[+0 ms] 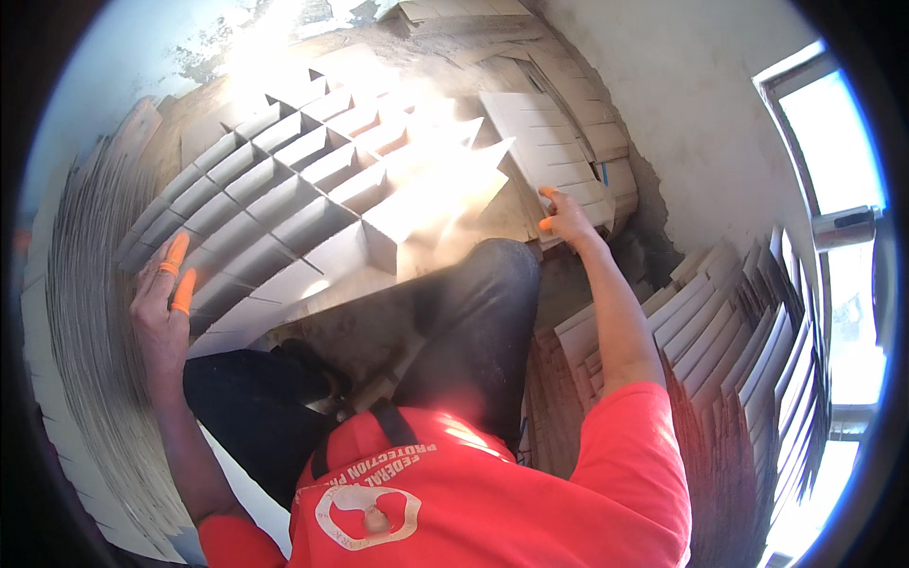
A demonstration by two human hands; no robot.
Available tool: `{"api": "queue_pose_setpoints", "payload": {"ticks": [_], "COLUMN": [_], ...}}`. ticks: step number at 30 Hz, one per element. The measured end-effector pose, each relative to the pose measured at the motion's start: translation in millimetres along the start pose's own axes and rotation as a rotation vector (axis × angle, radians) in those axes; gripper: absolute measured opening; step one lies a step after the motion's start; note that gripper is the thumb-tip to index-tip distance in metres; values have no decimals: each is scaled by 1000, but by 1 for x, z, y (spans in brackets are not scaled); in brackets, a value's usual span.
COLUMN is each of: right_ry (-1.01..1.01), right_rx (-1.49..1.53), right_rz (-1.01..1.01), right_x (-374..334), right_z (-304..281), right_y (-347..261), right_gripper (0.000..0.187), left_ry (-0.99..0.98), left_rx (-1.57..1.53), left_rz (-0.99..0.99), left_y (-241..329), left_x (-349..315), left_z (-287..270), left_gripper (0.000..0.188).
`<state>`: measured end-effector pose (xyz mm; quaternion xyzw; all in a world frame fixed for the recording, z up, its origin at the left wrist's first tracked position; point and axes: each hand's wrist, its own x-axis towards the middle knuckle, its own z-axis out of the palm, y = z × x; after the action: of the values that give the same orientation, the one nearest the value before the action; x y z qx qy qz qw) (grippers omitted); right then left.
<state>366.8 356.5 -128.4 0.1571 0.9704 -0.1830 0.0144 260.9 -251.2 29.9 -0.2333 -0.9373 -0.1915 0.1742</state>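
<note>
A cardboard divider grid [284, 180] of interlocked slotted strips stands in front of me, its right part washed out by sunlight. Beside its left edge is my left hand [163, 301], fingers stretched and apart, with orange finger covers on two of them. Whether it touches the grid I cannot tell. My right hand [571, 221] reaches to the near end of a stack of pale slotted cardboard strips [544, 142]. Its thumb and forefinger, both in orange covers, are spread at the stack's edge with no strip visibly pinched between them.
A tall row of cardboard sheets [90, 312] lines the left side. More slotted strips [701, 331] stand in rows at the right, below a bright window [838, 151]. Brown cardboard pieces [578, 99] lie along the far right wall. My knee [502, 275] rises close to the grid.
</note>
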Motion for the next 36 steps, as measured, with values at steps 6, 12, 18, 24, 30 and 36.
{"api": "queue_pose_setpoints", "payload": {"ticks": [6,12,18,24,30,36], "right_ry": [649,764,447,251,166,183], "right_rx": [-322,453,670,800,708,730], "right_rz": [89,-252,-486,-680,-707,-704], "right_x": [3,-44,-66,-64,-58,-58], "right_z": [-93,-205,-184,-142,-129,-122], "right_y": [-55,-234,-320,-347,-358,-367], "right_gripper": [18,47,50,49,51,54], "left_ry": [86,25,39,151,193,214], "left_rx": [-186,-247,-270,-271,-283,-291], "left_rz": [-71,-40,30,84,93,57], "left_y": [-5,38,38,38,37,38], "left_x": [-26,-43,-48,-47,-46,-44], "left_z": [-12,-10,32,52,58,58], "left_gripper": [41,47,46,28,18,12]}}
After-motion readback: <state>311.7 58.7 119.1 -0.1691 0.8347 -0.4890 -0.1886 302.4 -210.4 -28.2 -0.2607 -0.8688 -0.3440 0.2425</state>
